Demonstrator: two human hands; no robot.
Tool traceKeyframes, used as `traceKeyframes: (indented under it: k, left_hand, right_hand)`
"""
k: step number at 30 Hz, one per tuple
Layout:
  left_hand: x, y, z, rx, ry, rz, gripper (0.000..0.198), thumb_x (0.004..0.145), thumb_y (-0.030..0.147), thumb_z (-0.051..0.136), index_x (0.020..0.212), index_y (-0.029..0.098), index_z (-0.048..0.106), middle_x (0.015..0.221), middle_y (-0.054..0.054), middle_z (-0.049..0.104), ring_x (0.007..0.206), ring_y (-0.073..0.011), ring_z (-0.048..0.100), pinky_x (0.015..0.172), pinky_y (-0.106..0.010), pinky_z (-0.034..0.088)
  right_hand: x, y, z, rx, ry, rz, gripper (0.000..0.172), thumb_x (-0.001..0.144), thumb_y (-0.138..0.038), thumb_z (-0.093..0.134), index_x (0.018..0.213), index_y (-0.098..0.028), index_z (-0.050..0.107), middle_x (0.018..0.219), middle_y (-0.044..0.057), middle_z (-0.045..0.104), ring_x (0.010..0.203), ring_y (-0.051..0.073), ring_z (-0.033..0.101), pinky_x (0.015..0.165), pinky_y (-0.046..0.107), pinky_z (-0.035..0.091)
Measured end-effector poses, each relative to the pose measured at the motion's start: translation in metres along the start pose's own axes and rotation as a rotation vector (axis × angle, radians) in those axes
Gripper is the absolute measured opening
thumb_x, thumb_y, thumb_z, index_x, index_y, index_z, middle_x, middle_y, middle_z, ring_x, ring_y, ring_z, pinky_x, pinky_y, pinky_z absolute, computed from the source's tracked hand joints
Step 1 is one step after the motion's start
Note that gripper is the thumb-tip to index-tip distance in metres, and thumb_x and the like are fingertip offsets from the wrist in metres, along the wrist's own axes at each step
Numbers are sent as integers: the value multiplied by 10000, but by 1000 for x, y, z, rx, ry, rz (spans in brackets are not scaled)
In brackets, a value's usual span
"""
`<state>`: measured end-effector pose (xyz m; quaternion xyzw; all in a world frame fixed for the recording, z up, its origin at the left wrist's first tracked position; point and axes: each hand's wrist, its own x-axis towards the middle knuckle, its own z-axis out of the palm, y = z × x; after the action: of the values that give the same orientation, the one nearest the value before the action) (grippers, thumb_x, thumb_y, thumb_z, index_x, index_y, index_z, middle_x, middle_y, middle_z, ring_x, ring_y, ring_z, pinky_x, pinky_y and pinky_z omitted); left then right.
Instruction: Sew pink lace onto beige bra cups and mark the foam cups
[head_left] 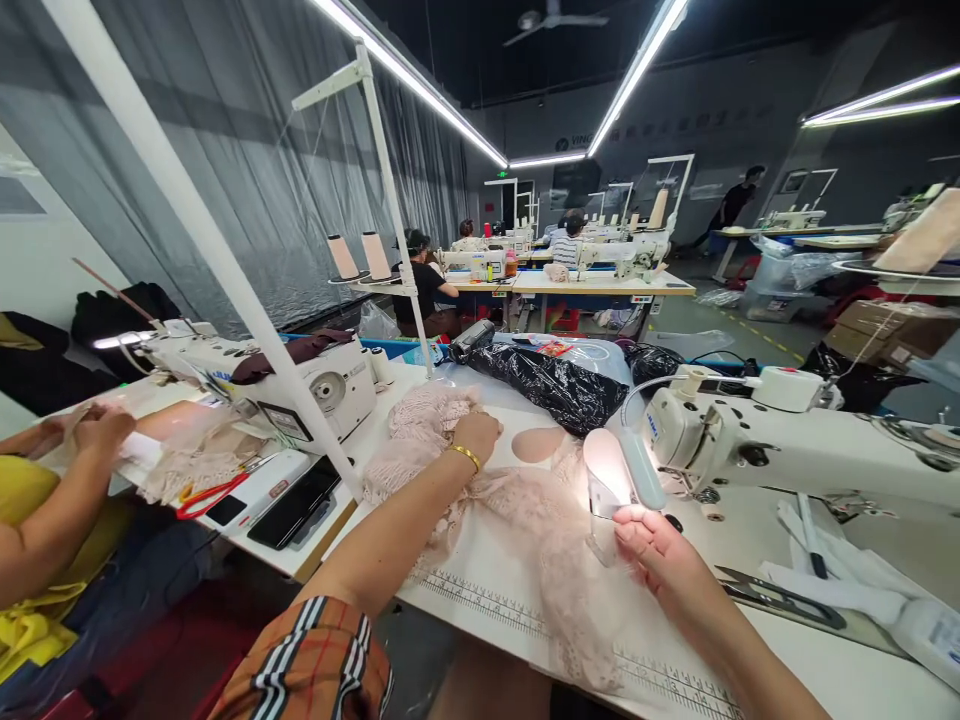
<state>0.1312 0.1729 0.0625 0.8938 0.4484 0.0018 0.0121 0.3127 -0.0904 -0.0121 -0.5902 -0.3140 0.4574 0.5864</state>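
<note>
Pale pink lace fabric lies bunched across the white sewing table and hangs toward its front edge. My left hand, with a gold bracelet at the wrist, is closed on the far part of the lace; its fingertips are partly hidden. Near the lamp-lit needle area, my right hand pinches with thumb and forefinger. What sits in that pinch is too small to make out. Just beyond those fingers is a smooth beige rounded piece, brightly lit. Another flat beige oval rests between the hands.
A white sewing machine stands at right, with large scissors before it. A black plastic bundle lies behind the lace. At left, a co-worker's hand handles fabric near orange-handled scissors and a phone. A white pole rises between.
</note>
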Motion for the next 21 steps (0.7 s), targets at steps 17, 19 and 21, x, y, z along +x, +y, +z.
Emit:
traceKeyframes:
  k: [17, 19, 21]
  left_hand:
    - [-151, 71, 7, -1520, -209, 45, 356, 774, 448, 747, 808, 196, 498, 693, 51, 510, 626, -102, 510, 596, -238, 472]
    - [-155, 74, 5, -1413, -207, 57, 312, 777, 412, 730, 814, 202, 502, 730, 36, 535, 679, -128, 541, 643, -270, 500]
    - [-154, 75, -4, -1198, -182, 147, 276, 792, 388, 718, 915, 193, 569, 899, -30, 636, 862, -194, 623, 797, -353, 551]
  right_hand:
    - [-31, -27, -13, 47, -107, -88, 526, 896, -696, 717, 1145, -237, 652, 939, 31, 700, 749, 170, 600, 773, 345, 483]
    - [-40, -30, -11, -85, -86, -154, 483, 898, -632, 750, 1167, -248, 633, 935, 25, 700, 787, 185, 618, 793, 353, 493]
    - [-50, -34, -6, -266, -94, -229, 400, 946, -567, 713, 1190, -266, 615, 906, 14, 690, 833, 203, 638, 784, 349, 501]
